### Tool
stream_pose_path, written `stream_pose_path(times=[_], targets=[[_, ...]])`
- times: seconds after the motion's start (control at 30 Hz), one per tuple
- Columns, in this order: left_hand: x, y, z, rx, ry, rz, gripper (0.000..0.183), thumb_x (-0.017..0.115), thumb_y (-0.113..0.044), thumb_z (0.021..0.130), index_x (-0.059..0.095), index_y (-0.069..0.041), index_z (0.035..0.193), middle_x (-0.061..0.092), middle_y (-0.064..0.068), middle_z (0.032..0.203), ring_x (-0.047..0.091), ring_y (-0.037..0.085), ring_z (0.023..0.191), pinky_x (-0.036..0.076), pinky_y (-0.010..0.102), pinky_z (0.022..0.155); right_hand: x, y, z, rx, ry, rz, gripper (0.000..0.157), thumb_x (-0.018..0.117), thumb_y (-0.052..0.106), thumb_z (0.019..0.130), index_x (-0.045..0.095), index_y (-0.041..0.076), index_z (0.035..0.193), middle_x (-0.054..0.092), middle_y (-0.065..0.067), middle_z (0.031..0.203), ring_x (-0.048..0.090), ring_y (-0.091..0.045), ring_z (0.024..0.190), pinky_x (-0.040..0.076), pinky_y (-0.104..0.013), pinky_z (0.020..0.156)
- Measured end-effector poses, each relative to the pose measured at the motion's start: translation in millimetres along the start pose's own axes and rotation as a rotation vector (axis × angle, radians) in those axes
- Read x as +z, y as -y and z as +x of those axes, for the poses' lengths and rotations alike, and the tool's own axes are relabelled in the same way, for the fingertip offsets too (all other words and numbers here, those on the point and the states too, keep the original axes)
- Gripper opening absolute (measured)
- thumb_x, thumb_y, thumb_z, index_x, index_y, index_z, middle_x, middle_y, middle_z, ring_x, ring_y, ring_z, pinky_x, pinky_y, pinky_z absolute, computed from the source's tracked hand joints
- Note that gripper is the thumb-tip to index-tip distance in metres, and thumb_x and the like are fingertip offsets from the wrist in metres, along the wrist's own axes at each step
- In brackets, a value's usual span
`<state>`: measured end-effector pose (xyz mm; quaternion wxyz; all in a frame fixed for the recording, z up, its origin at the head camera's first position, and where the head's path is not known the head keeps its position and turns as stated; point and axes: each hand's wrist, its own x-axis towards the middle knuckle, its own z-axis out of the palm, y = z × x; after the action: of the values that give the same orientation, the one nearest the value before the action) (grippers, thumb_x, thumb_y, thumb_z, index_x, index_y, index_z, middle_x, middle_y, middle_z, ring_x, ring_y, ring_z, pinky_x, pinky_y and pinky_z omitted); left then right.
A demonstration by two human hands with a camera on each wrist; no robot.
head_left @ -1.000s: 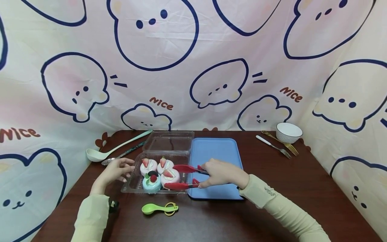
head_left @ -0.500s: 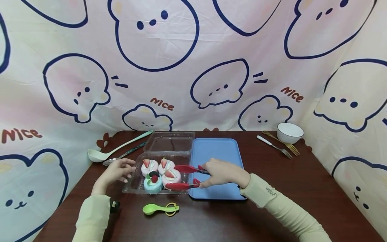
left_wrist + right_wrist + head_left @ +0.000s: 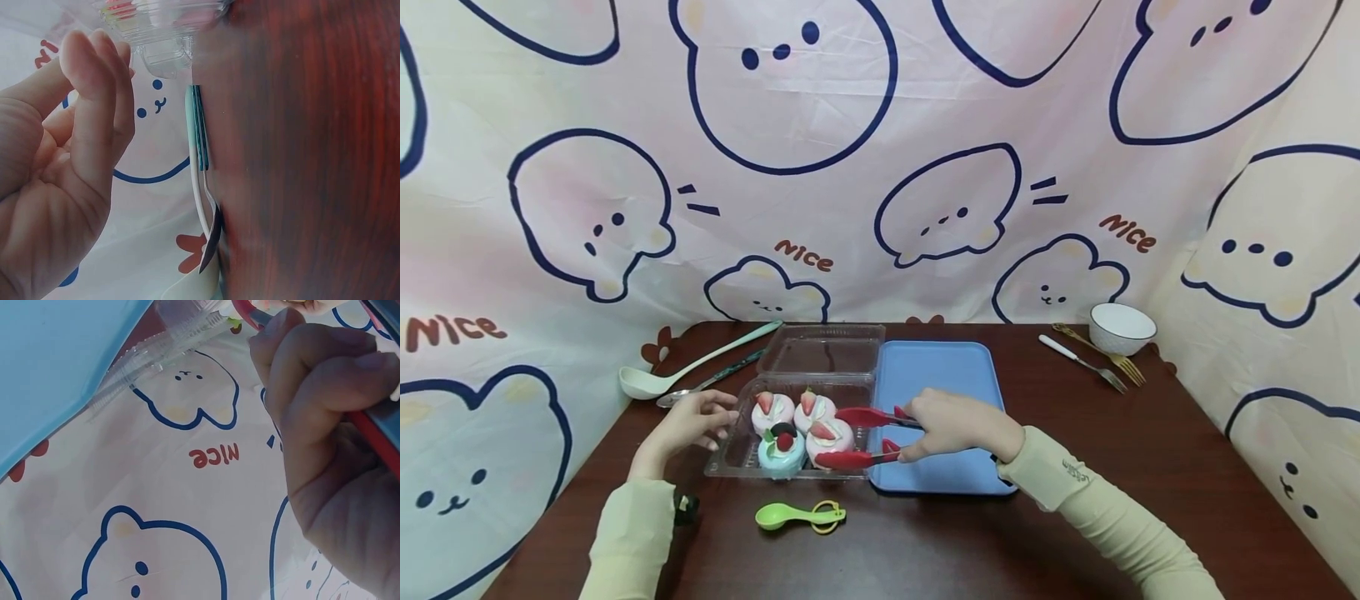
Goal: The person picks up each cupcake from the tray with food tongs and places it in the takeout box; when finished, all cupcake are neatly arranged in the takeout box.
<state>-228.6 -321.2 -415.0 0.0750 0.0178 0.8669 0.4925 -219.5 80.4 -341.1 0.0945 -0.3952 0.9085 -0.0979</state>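
Bright, even, soft light in the head view, faint shadows, edges bowed by the wide lens, left wrist view's worktop [image 3: 300,156] blurred at 3 o'clock, right wrist view soft close-up

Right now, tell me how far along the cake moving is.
Done: the clear box is open. In hand: the right hand grips red tongs around a strawberry cake; the left hand touches the box. Left: all four cakes are in the box, and the blue tray holds none.

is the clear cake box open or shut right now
Open: the clear box has its lid folded back flat on the table, and its cakes are uncovered.
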Motion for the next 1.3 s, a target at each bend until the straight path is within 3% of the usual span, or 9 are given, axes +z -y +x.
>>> stream_pose_path(times=[0.5,1.3], targets=[[0.8,-0.3,0.3,0.004,0.000,0.006,0.046,0.060,-0.017,0.088,0.044,0.009,0.122,0.057,0.012,0.082,0.057,0.019,0.064,0.053,0.034,0.053,3.9,1.9,0.6,0.040,-0.005,-0.017,0.038,0.071,0.051,0.070,0.060,0.015,0.070,0.047,0.004,0.050,0.038,-0.009,0.045,0.035,-0.022,0.041],[0.9,2.5,0.2,0.022,0.001,0.000,0.044,0.059,-0.017,0.089,0.044,0.009,0.122,0.057,0.012,0.082,0.056,0.019,0.065,0.053,0.034,0.053,7.7,1.9,0.7,0.067,-0.017,-0.008,0.043,0.072,0.052,0.069,0.064,0.012,0.081,0.050,0.005,0.055,0.041,-0.010,0.047,0.036,-0.024,0.041]])
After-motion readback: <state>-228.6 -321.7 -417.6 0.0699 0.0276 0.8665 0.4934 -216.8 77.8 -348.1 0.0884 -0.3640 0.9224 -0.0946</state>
